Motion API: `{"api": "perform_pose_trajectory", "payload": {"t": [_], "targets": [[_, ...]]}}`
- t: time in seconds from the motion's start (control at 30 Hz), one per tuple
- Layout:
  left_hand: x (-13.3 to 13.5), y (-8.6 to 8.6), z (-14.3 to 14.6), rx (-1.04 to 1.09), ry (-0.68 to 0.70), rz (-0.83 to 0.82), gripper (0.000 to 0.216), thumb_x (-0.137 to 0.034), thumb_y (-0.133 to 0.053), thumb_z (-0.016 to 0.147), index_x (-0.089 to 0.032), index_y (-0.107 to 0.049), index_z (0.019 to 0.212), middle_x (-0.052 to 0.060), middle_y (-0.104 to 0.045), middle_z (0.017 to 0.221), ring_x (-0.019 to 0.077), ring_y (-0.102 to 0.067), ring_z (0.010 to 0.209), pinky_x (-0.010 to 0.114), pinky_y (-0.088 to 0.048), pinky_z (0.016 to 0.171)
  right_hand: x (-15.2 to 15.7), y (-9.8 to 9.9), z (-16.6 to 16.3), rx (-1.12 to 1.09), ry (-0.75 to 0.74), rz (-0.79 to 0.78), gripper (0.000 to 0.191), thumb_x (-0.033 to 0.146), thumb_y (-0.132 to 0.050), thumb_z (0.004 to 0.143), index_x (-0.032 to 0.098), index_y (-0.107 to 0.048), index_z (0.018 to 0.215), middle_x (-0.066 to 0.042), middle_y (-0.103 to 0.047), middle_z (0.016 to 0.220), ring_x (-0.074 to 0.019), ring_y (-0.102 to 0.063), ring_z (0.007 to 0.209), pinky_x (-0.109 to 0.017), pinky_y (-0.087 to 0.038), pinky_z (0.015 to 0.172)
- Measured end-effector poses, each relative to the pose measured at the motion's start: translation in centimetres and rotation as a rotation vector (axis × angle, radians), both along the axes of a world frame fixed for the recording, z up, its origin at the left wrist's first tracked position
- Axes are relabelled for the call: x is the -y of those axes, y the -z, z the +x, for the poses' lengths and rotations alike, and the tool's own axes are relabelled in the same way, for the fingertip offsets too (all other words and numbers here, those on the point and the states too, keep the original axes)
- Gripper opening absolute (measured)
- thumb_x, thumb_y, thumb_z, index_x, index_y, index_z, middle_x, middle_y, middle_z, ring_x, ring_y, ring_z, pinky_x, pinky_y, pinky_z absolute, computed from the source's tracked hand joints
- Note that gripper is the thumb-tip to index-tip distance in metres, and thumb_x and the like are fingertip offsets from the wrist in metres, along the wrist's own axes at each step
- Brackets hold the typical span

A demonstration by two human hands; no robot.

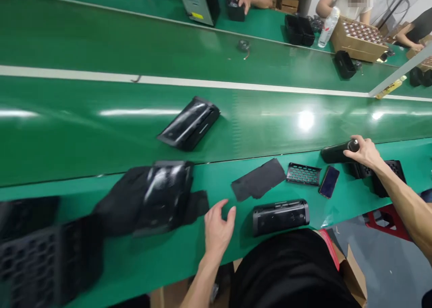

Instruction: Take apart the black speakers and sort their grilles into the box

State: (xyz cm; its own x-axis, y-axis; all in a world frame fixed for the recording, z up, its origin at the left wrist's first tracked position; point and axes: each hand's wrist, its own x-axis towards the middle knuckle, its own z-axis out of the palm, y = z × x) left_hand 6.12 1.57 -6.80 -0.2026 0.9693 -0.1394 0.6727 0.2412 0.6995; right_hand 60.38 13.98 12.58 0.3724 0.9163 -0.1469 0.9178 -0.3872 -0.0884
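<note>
My left hand hovers over the green bench with its fingers apart, holding nothing, just right of a glossy black housing lying on dark fabric pieces. A black speaker body lies to the right of that hand. My right hand reaches far right and is closed around the end of a black cylinder at the belt's edge. A dark fabric sheet, a black perforated grille and a phone lie between the hands.
Another black housing rides on the green conveyor belt. Stacked black grilles sit blurred at the near left. Across the belt, other people work beside black trays, a cardboard box of parts and a bottle.
</note>
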Motion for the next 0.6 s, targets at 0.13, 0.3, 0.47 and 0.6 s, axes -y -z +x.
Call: {"api": "perform_pose_trajectory", "payload": {"t": [0.13,0.3,0.47,0.6], "targets": [[0.9,-0.8,0.4,0.085,0.049,0.053,0.035,-0.049,-0.054,0.097,-0.022,-0.069,0.114,0.015,-0.076,0.122,0.0348,-0.066,0.12,0.053,-0.052,0.11,0.1,1.0,0.9,0.025,0.047,0.006,0.088,0.065,-0.081,0.078,0.025,-0.062,0.154,-0.02,-0.064,0.121,-0.0429,-0.064,0.114,-0.056,-0.05,0.099],[1.3,-0.7,0.8,0.104,0.066,0.044,0.019,-0.034,-0.057,0.098,-0.023,-0.073,0.102,0.012,-0.078,0.116,0.0316,-0.067,0.115,0.05,-0.053,0.108,-0.8,0.8,1.2,0.067,0.006,0.156,0.083,0.065,-0.084,0.077,0.016,-0.071,0.142,-0.032,-0.06,0.136,-0.0483,-0.057,0.127,-0.059,-0.046,0.101],[-0.7,0.2,2.5,0.096,0.05,0.019,0.013,-0.03,-0.065,0.098,-0.024,-0.076,0.096,0.01,-0.077,0.112,0.0304,-0.063,0.115,0.047,-0.05,0.109,1.6,3.7,-14.4,-0.257,-0.259,0.231,0.044,0.06,-0.057,0.1,0.02,-0.074,0.092,-0.012,-0.072,0.094,-0.0284,-0.066,0.092,-0.042,-0.052,0.089],[-3.8,0.9,5.1,0.055,0.048,-0.024,0.011,-0.03,-0.069,0.097,-0.023,-0.077,0.099,0.012,-0.073,0.113,0.033,-0.059,0.116,0.049,-0.047,0.108,2.5,10.9,-29.1,-0.384,-0.315,-0.211,0.025,0.047,-0.07,0.096,0.022,-0.073,0.093,-0.009,-0.075,0.098,-0.0256,-0.068,0.09,-0.035,-0.053,0.083]]}}
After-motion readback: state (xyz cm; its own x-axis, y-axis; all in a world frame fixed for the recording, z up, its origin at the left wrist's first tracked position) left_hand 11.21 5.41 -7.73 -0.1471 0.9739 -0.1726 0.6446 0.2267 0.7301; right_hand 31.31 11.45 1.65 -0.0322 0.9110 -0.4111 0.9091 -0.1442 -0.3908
